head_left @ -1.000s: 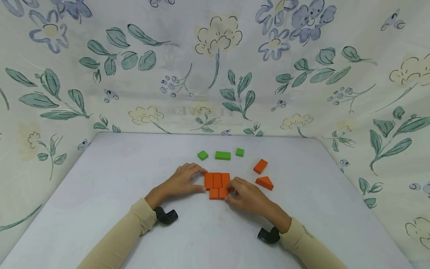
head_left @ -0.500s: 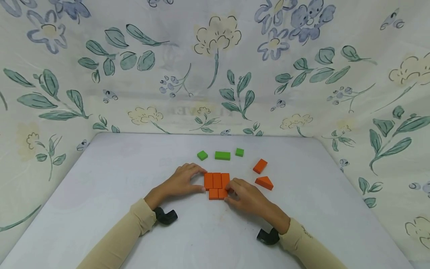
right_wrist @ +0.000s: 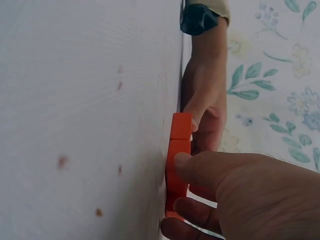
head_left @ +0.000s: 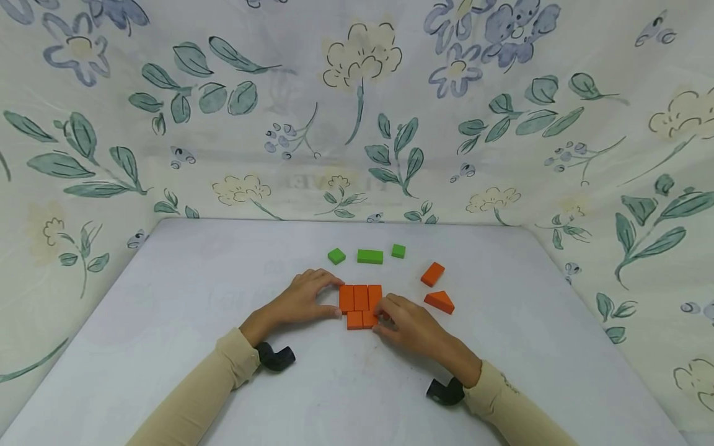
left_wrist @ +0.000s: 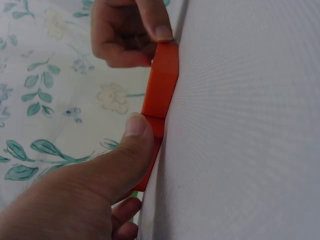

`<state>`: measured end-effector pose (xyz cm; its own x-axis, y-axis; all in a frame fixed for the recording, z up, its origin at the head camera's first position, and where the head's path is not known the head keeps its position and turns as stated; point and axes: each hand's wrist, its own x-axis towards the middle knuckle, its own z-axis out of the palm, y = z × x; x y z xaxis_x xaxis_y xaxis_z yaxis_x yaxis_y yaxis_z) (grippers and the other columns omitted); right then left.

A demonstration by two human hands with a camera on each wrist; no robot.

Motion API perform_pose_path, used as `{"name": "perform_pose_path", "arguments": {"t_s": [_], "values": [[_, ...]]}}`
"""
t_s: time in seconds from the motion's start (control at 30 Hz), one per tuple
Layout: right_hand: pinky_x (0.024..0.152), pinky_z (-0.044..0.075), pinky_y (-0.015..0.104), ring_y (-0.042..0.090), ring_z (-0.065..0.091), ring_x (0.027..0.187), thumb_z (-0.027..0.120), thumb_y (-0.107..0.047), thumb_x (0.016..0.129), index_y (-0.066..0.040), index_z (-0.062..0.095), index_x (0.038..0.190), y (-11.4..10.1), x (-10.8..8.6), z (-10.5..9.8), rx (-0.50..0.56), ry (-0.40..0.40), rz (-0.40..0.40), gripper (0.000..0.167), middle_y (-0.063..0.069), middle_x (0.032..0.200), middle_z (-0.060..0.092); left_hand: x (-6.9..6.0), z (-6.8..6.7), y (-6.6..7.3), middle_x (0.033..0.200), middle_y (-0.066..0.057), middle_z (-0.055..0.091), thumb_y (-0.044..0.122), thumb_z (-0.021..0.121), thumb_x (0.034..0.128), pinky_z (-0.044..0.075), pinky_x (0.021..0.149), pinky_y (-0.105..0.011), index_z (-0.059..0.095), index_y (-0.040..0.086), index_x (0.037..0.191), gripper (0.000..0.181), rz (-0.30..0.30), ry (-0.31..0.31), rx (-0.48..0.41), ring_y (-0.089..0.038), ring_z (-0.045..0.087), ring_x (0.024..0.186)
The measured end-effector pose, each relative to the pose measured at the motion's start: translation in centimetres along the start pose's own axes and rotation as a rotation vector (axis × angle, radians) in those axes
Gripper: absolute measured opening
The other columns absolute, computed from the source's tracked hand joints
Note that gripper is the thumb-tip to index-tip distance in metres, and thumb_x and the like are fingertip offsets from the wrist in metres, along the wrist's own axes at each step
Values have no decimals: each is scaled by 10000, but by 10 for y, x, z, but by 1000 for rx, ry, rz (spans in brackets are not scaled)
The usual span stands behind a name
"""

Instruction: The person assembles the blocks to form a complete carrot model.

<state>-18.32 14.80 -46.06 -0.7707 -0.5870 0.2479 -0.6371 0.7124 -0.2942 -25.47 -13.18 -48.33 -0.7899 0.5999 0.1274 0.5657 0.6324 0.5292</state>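
Note:
Several orange blocks lie flat and pressed together on the table. In the head view, three long orange blocks (head_left: 361, 298) form the far row, and two smaller orange blocks (head_left: 355, 320) sit against their near side. My left hand (head_left: 304, 299) brackets the far row's left block, index finger at its far corner and thumb (left_wrist: 136, 131) at its near corner. On the other side, my right hand (head_left: 409, 322) has curled fingers and pinches the near row's right block (head_left: 369, 319), partly covering it. The right thumb (right_wrist: 186, 161) presses an orange face in the right wrist view.
Behind the joined blocks lie a green diamond-turned block (head_left: 336, 256), a long green block (head_left: 370, 256) and a small green block (head_left: 398, 251). To the right are a loose orange block (head_left: 432, 274) and an orange triangular block (head_left: 440, 301). Floral cloth (head_left: 357, 124) hangs behind the white table (head_left: 223, 260).
My right hand has shifted very slightly left with the near-row blocks. The left hand keeps its place, and the loose blocks have not moved.

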Motion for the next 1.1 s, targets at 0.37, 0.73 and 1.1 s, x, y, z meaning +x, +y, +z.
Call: {"name": "perform_pose_path", "arguments": {"t_s": [0.37, 0.73, 1.1], "values": [[728, 507, 186, 71, 535, 826, 793, -231, 866, -132, 617, 1052, -1, 1, 0, 13, -3, 8, 274, -26, 910, 595, 0, 0, 0, 1383, -16, 568, 545, 763, 820, 347, 1045, -487, 588, 232, 1344, 635, -3, -1, 4, -244, 477, 1291], [731, 507, 189, 77, 540, 829, 793, -233, 865, -130, 618, 1048, -3, 1, 0, 18, -10, 8, 274, -16, 909, 605, -2, 0, -1, 1386, -23, 564, 555, 760, 817, 347, 1045, -496, 583, 234, 1347, 644, 3, 2, 0, -255, 470, 1303], [646, 450, 202, 136, 520, 772, 694, -140, 943, -91, 674, 1001, 35, 5, -49, 136, 106, 101, 79, -22, 833, 578, 1, 2, -5, 1393, -2, 556, 553, 757, 823, 344, 1043, -472, 572, 238, 1359, 648, -1, -11, -5, -226, 460, 1308]]}}
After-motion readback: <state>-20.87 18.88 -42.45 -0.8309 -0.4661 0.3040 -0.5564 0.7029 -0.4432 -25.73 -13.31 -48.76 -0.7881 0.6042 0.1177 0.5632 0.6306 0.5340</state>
